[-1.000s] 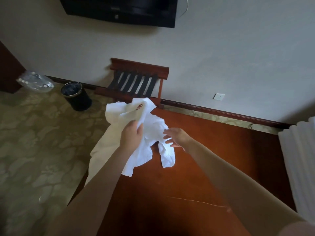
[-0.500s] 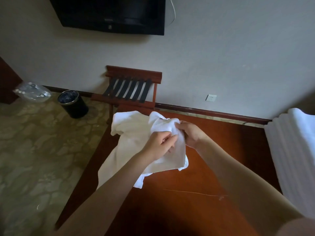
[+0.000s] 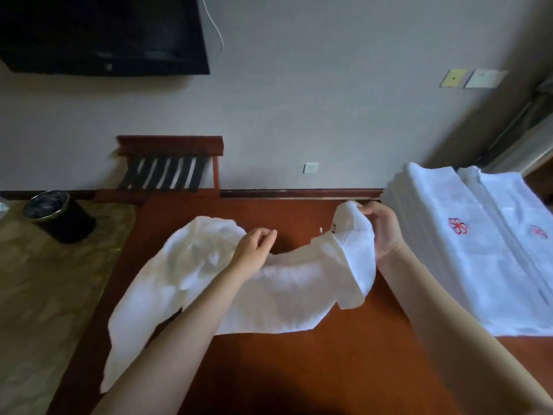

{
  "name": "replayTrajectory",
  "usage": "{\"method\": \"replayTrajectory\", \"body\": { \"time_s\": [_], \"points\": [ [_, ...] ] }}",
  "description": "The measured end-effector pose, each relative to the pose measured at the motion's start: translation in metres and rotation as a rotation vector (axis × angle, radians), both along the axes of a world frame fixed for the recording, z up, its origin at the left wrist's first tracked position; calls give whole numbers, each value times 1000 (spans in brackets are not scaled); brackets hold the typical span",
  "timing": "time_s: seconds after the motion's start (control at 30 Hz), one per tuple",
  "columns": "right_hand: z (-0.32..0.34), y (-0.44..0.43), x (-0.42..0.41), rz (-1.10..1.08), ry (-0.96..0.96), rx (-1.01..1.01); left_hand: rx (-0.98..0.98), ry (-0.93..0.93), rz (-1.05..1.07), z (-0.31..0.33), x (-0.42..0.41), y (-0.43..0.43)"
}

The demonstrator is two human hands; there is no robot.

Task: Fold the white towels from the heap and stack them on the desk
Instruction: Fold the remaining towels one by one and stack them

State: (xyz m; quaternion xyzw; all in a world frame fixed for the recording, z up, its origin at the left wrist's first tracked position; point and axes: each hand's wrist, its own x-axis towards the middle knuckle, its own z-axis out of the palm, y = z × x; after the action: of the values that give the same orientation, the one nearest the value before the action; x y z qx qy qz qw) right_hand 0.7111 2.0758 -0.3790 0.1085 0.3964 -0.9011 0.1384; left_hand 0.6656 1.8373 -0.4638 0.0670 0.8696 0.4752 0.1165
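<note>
A white towel (image 3: 269,292) lies spread and rumpled across the red-brown desk (image 3: 299,369), its left end hanging over the desk's left edge. My right hand (image 3: 381,227) pinches the towel's right corner and holds it lifted a little off the desk. My left hand (image 3: 254,245) sits on the towel's far edge near its middle, fingers curled on the cloth. At the right stands a stack of folded white towels (image 3: 466,250) with red flower embroidery on top.
A wooden luggage rack (image 3: 170,169) stands against the wall behind the desk. A black waste bin (image 3: 57,215) is on the patterned floor at the left. A dark television (image 3: 101,34) hangs on the wall above.
The towel was bunched in both hands above the desk; now it is stretched out on the desk, my hands apart. The view has swung right, showing more of the folded stack.
</note>
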Motion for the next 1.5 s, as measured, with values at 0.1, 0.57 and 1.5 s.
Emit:
{"method": "replayTrajectory", "body": {
  "time_s": [0.1, 0.57, 1.5],
  "points": [
    [-21, 39, 27, -54, -91, 125, -58, -140, -177, -21, 19, 47],
    [-119, 104, 87, 202, -341, 1817, -379, -248, -385, -88, 48, 85],
    [-175, -7, 68, 656, -201, 1958, -841, -211, -480, -94, -53, -29]
  ]
}}
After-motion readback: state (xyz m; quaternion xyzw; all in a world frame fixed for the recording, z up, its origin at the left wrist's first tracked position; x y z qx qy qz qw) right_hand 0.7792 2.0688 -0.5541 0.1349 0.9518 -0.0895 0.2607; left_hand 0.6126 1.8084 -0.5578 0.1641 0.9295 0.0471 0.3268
